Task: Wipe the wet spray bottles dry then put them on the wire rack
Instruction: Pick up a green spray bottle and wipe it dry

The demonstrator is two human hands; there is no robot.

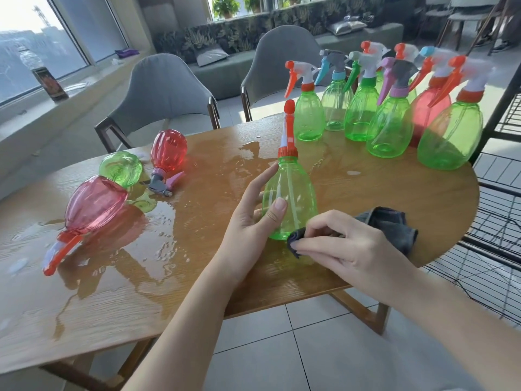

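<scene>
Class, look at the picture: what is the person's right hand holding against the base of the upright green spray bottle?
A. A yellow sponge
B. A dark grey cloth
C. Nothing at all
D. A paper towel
B: the right hand pinches a dark grey cloth against the bottom of the green spray bottle, which the left hand steadies upright on the wet table.

- Green spray bottle (293, 193) with orange-and-white trigger head: upright on the wooden table (169, 292) near its front edge.
- Dark grey cloth (392, 230): bunched against that bottle's base.
- Upright bottles (389, 119), mostly green, one red: clustered at the table's far right.
- Two pink-red bottles (95, 204) and one green: lying in water at the table's left.
- Black wire rack (504, 210): right of the table.
</scene>
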